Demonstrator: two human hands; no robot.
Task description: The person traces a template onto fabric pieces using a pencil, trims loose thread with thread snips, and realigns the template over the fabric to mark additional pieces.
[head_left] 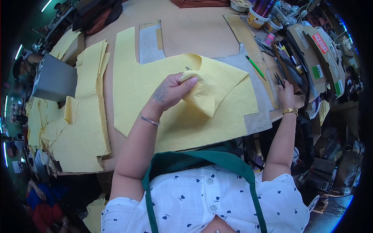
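Note:
My left hand (173, 91) is closed on a bunched, lifted part of a yellow fabric sheet (143, 105). A corner of the sheet is folded over to the right of that hand, and its rest lies flat over a grey sheet (258, 120). At the right side of the table, my right hand (286, 95) has its fingers around a pair of dark snips (278, 79), with two pointed tips facing away from me. Part of the snips is hidden by the fingers. A green pencil (255, 67) lies on the grey sheet to the left of my right hand.
Stacked yellow fabric pieces (87, 128) and a grey box (54, 77) occupy the table's left side. On the right stand an organizer with pens (289, 58), an open cardboard box (320, 54) and a tub (257, 18). Another person sits at lower left.

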